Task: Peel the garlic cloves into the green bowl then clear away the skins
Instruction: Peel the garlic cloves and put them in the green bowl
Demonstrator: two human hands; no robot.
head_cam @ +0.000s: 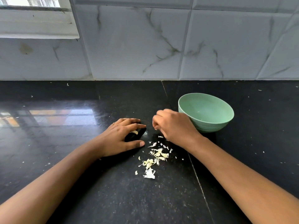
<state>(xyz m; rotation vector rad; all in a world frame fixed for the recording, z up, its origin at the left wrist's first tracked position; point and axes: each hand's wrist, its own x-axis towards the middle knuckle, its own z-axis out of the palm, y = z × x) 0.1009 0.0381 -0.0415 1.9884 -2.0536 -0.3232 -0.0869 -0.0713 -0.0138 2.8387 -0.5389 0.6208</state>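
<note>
left hand [120, 138] flat on black counter [48, 135], fingers straight, pale garlic clove [134, 132] showing under them | skins [155, 157] heaped between the hands | right hand [173, 126] fingers curled, any hold hidden, cannot tell | green bowl [210, 113] just behind it

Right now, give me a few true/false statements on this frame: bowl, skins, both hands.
1. The green bowl stands upright on the counter, to the right of the skins. True.
2. The skins lie inside the bowl. False: they lie scattered on the counter, between the two forearms.
3. The right hand is beside the bowl with its fingers curled. True.
4. The left hand is raised over the bowl. False: it rests on the counter left of the skins, fingers spread.
</note>
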